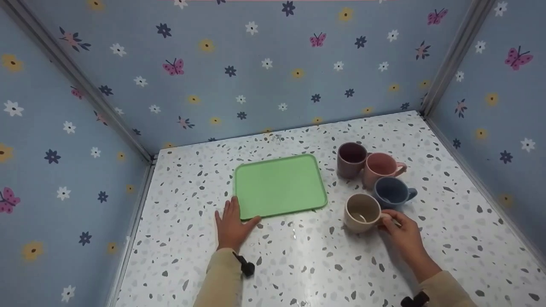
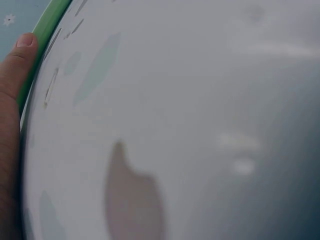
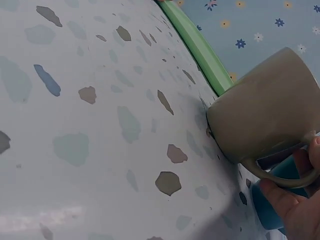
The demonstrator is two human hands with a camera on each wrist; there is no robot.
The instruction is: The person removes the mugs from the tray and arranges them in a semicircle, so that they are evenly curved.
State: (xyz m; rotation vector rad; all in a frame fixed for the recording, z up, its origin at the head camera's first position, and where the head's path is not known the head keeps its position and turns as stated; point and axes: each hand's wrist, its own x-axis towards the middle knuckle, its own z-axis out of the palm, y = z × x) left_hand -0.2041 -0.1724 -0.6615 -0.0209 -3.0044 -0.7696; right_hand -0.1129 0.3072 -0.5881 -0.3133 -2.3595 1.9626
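Note:
A flat green tray (image 1: 279, 187) with a low raised rim lies on the speckled table. My left hand (image 1: 232, 224) rests at its near left corner, fingers straight along the side and thumb by the front edge; in the left wrist view the thumb (image 2: 24, 55) touches the green rim. Over on the right, my right hand (image 1: 403, 234) pinches the handle of a beige mug (image 1: 356, 219), which is upright in the head view. The right wrist view shows fingers hooked through the handle of that beige mug (image 3: 270, 105).
Behind the beige mug stand a blue mug (image 1: 390, 194), a pink mug (image 1: 379, 168) and a dark purple mug (image 1: 352, 160), close together. Flower-patterned panels (image 1: 264, 64) wall the table at the back and both sides. The speckled tabletop (image 1: 298, 260) extends in front of the tray.

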